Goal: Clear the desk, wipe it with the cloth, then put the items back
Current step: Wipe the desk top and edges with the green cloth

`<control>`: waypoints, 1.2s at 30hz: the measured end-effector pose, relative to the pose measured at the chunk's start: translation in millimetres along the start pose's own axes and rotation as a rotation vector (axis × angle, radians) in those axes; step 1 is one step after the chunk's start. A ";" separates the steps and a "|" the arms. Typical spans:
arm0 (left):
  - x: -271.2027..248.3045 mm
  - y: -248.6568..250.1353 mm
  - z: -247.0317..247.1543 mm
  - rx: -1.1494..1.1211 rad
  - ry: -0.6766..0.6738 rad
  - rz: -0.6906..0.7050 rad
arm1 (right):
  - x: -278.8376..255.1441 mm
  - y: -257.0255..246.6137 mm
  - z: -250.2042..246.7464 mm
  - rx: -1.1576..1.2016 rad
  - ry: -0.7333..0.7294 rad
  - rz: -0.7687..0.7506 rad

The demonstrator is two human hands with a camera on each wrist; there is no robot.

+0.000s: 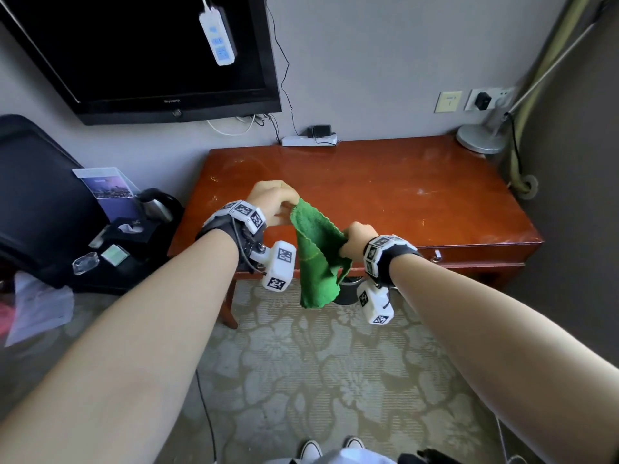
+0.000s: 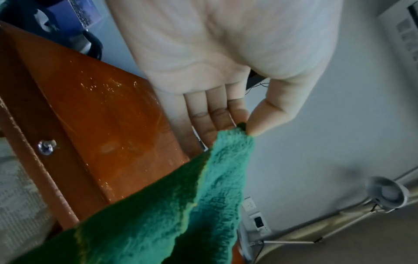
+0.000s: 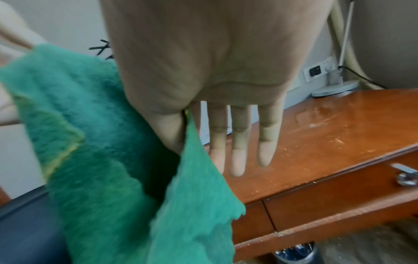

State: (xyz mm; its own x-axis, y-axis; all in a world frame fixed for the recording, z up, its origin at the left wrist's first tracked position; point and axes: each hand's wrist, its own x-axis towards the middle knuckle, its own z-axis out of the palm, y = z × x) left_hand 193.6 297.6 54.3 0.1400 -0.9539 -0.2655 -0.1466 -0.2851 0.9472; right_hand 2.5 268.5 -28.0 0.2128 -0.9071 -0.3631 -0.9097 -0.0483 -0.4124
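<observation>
A green cloth (image 1: 316, 252) hangs in the air in front of the reddish wooden desk (image 1: 385, 192). My left hand (image 1: 273, 202) pinches its upper corner between thumb and forefinger, seen close in the left wrist view on the cloth (image 2: 226, 160). My right hand (image 1: 356, 241) pinches another edge of the cloth (image 3: 135, 160) between thumb and forefinger, with the other three fingers (image 3: 237, 142) straight. The desk top shows scuffs and specks.
On the desk stand a lamp base (image 1: 480, 139) at the far right corner and a white power strip (image 1: 308, 140) at the back edge. A black chair (image 1: 43, 202) at left holds a kettle (image 1: 155, 204), a tissue box and small items. A television (image 1: 150, 55) hangs above.
</observation>
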 end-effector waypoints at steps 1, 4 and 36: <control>1.2 -2.8 -5.4 0.016 0.009 0.002 | -1.4 5.4 -0.2 -0.010 0.002 0.002; 4.9 -14.0 -20.8 0.077 0.056 -0.006 | 2.4 23.8 -8.0 -0.006 0.040 0.029; 260.0 4.5 -80.7 0.125 0.186 0.071 | 232.3 -23.8 -133.8 0.243 0.349 -0.058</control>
State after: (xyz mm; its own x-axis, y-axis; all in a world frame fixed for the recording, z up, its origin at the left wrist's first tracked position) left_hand 308.3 55.9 4.0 0.3015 -0.9415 -0.1506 -0.2813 -0.2387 0.9295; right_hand 25.9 2.9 9.3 0.0894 -0.9949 -0.0465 -0.7806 -0.0410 -0.6236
